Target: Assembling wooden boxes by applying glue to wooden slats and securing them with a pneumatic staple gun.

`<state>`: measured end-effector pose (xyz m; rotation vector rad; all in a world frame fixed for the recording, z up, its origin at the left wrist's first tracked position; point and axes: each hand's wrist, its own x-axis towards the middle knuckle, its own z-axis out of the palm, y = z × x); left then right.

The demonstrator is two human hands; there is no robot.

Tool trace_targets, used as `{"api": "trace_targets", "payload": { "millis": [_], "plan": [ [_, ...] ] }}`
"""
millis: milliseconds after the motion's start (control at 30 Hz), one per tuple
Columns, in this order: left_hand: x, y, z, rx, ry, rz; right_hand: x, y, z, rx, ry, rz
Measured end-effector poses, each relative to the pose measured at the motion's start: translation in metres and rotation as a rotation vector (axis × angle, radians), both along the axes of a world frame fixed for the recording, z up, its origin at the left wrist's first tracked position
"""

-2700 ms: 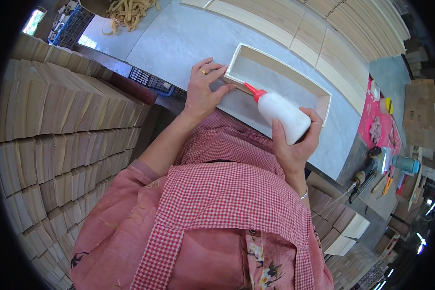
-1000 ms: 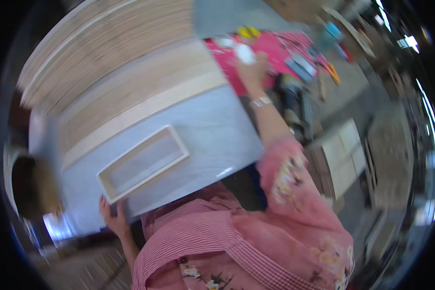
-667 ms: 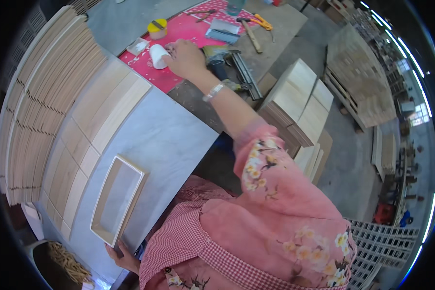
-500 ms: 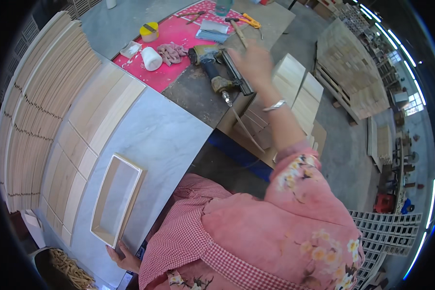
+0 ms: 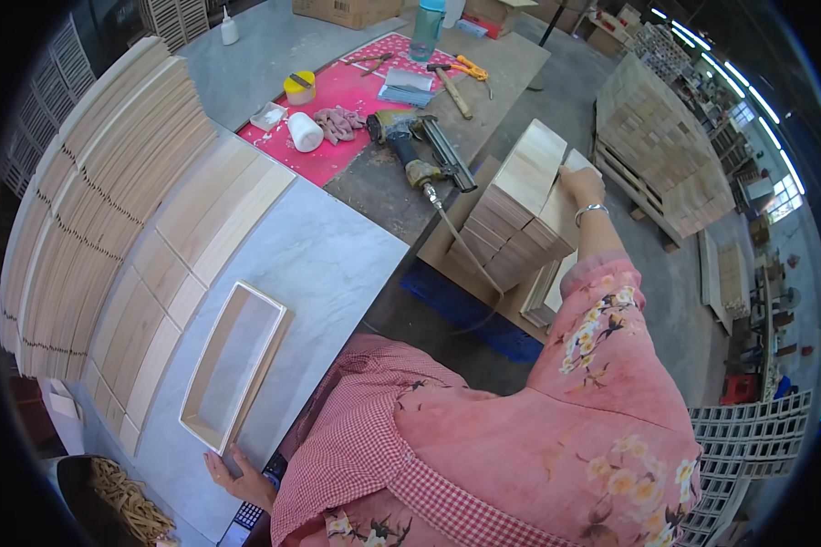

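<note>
A shallow rectangular wooden frame (image 5: 275,339) lies on the pale marbled tabletop (image 5: 324,239). My left hand (image 5: 244,478) rests at the frame's near end, fingers apart, with fingertips close to its corner; whether they touch it is hard to tell. Out to the right, my right hand (image 5: 582,187) is closed over the top of a wooden board (image 5: 564,217) in a stack, and its fingertips are partly hidden. Next to that board stands another block of stacked boards (image 5: 529,157). A nail gun (image 5: 420,150) with an air hose lies on the dark bench to the left of the stack.
Tall stacked wooden strips (image 5: 91,210) line the left side, beside flat panels (image 5: 178,246). The pink mat (image 5: 337,159) carries a white bottle (image 5: 305,133), a rag (image 5: 339,125) and a yellow-lidded tub (image 5: 299,87). A hammer (image 5: 452,94) lies farther back. A bin of strips (image 5: 128,501) stands lower left.
My right hand has moved from above the nail gun, right and nearer, onto the stacked boards. My left hand stays by the frame. The whole view has shifted slightly.
</note>
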<state>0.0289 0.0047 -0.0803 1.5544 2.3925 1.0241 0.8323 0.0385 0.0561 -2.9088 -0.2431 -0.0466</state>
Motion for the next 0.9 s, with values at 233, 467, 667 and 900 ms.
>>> {"api": "trace_targets", "payload": {
  "millis": [233,467,667,900],
  "plan": [
    [0.006,-0.004,0.016,0.149,-0.257,-0.070,-0.019,0.001,0.039,0.132,-0.061,0.047],
    [0.046,0.012,0.120,0.308,-0.442,0.000,-0.144,0.082,0.086,0.633,-0.431,1.126],
    [0.096,0.045,0.162,0.241,-1.040,-0.312,-0.410,0.138,0.028,0.748,0.115,2.362],
    [0.011,0.019,0.131,0.045,-1.401,-0.382,-0.508,0.120,0.026,0.614,-0.081,2.588]
  ]
}}
